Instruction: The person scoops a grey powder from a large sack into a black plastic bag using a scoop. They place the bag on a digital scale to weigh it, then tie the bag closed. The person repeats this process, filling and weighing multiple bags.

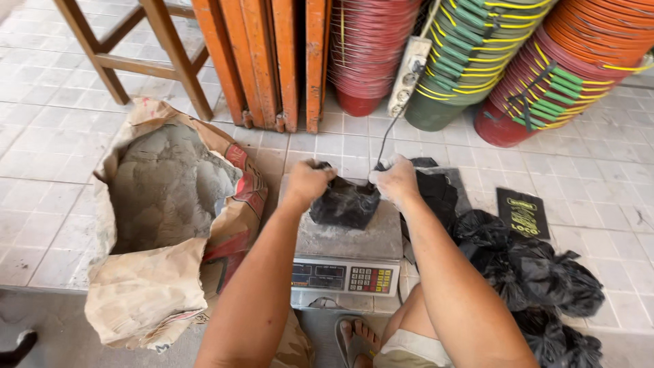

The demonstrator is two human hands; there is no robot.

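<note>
Left hand: clenched on the left side of the neck of a small black plastic bag.
Right hand: gripping the bag's right side.
Bag: sits filled at the back edge of a dusty digital scale.
Doing it well: probably keep both grips level and the bag centred on the platform.
Nearby: open paper sack of grey powder left; tied black bags right.

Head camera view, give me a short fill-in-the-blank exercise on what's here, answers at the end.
1. Both hands, left hand and right hand, grip a small ____ plastic bag.
2. The bag rests on a weighing ____.
3. The open paper sack holds ____ powder.
4. The filled bags lie on the person's ____ side.

Answers: black; scale; grey; right
</note>
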